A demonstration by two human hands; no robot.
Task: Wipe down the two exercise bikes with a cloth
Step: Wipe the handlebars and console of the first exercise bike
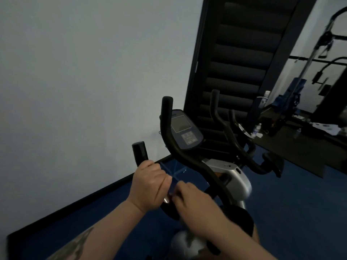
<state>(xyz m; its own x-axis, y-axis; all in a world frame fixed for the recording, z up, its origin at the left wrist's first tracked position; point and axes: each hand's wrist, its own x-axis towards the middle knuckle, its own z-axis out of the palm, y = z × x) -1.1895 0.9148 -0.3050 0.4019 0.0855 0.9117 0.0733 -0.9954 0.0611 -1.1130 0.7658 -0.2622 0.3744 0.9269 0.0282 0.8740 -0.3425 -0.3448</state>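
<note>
Exercise bike [231, 177]: black handlebars, silver body; left hand [150, 186] grips handle.

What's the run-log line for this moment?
left hand: grips black handlebar grip | right hand: blurred beside it, cloth unseen | grey bike console: untouched

You are showing both forearms bare, no sleeves reaching the wrists. Your left forearm [78, 243] is carrying a dark tattoo. Your left hand [148, 184] and right hand [195, 203] are wearing no gloves.
</note>
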